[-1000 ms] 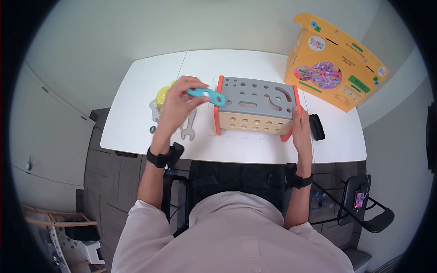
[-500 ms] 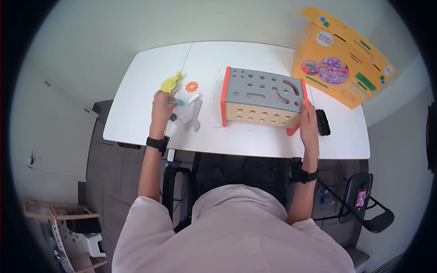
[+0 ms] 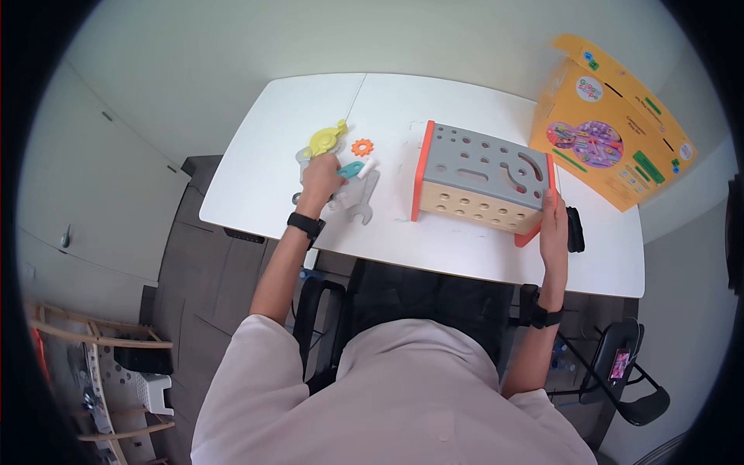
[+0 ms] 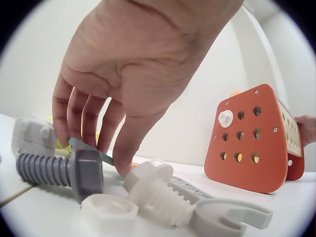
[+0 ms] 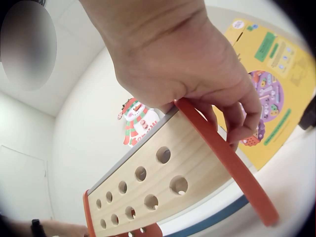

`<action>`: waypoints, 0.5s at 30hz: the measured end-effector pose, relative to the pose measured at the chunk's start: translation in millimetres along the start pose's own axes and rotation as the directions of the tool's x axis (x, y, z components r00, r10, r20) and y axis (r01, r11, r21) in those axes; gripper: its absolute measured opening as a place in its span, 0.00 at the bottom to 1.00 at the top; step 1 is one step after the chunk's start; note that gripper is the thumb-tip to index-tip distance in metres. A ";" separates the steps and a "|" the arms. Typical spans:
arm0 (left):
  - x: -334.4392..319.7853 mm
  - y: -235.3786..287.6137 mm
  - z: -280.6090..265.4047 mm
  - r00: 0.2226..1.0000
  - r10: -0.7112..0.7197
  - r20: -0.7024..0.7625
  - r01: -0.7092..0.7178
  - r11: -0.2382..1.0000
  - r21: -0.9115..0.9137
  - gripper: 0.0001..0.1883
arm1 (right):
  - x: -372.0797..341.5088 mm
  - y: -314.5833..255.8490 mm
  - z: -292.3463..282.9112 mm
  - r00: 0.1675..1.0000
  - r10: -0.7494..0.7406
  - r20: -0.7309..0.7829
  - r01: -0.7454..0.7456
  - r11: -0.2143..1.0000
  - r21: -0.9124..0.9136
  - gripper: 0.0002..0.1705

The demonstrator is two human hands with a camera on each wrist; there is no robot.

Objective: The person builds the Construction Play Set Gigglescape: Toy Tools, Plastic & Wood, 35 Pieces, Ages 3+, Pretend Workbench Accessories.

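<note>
Low over the toy parts at the table's left, the left hand (image 3: pixel 320 184) has its fingertips on a flat teal piece (image 3: pixel 351 170); the left wrist view shows this piece (image 4: pixel 91 148) under its fingers and thumb. Close by lie a grey bolt (image 4: pixel 59 170), a white bolt (image 4: pixel 160 192), a white nut (image 4: pixel 109 212) and a grey wrench (image 3: pixel 363 203). At the other side, the right hand (image 3: pixel 553 232) grips the red end panel (image 5: pixel 222 155) of the wooden toolbox (image 3: pixel 484 172), which stands upright with its grey perforated top up.
Above the left hand are a yellow piece (image 3: pixel 325 140) and an orange gear (image 3: pixel 362 147). A yellow carton (image 3: pixel 612 128) stands at the back right. A black object (image 3: pixel 575 230) lies right of the toolbox. The white table (image 3: pixel 387 256) has its front edge near the person.
The left hand has carried the teal piece from beside the toolbox's left end to the parts at the left and lowered it there. The right hand stays on the toolbox. The head view has shifted.
</note>
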State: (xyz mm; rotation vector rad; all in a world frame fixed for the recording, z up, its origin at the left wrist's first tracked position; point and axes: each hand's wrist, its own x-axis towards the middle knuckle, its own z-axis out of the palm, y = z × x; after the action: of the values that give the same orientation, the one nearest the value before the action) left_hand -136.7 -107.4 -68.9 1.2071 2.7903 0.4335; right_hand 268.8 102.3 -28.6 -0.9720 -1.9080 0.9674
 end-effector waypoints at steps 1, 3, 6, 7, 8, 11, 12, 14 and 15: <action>-0.3 0.3 -1.6 1.000 -0.007 -0.004 0.007 1.000 0.004 0.17 | 0.3 1.1 -0.1 1.000 -0.003 -0.005 0.003 1.000 0.012 0.32; 0.9 3.7 -4.1 1.000 0.007 0.022 -0.006 0.999 -0.032 0.19 | 1.7 1.3 0.5 1.000 -0.005 -0.013 0.006 1.000 0.024 0.32; 14.8 4.8 -9.2 0.998 0.063 0.026 -0.065 0.994 0.083 0.16 | -1.5 -3.3 -2.0 1.000 0.006 -0.005 -0.006 1.000 0.007 0.31; 20.7 7.8 -13.4 0.997 0.068 0.031 -0.071 0.994 0.083 0.16 | -1.6 -3.3 -1.7 1.000 0.002 -0.007 -0.002 1.000 -0.005 0.31; 27.7 10.9 -18.8 0.993 0.118 -0.014 -0.117 0.992 0.044 0.17 | -1.1 -3.8 -1.4 1.000 -0.006 -0.007 0.005 1.000 -0.017 0.30; 46.1 23.6 -27.3 0.971 0.211 -0.110 -0.216 0.976 -0.030 0.17 | -0.6 -4.1 0.8 0.999 -0.042 -0.024 0.042 0.999 -0.002 0.30; 55.9 27.7 -26.4 0.961 0.264 -0.083 -0.267 0.964 -0.020 0.16 | -0.2 -4.8 0.3 0.999 -0.042 -0.027 0.042 0.999 -0.004 0.30; 78.8 25.6 -13.1 0.946 0.318 -0.055 -0.319 0.948 -0.010 0.15 | -0.2 -6.0 -0.4 1.000 -0.027 0.008 0.027 0.999 0.019 0.29; 89.5 22.8 -1.1 0.934 0.350 -0.078 -0.352 0.936 -0.011 0.13 | -0.9 -8.5 -0.8 1.000 -0.026 0.005 0.026 0.999 0.019 0.29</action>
State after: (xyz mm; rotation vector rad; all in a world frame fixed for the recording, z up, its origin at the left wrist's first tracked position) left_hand -182.5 -28.1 -57.2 1.7259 2.6161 0.5445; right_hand 267.5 98.2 -21.1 -0.9325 -1.9083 0.9725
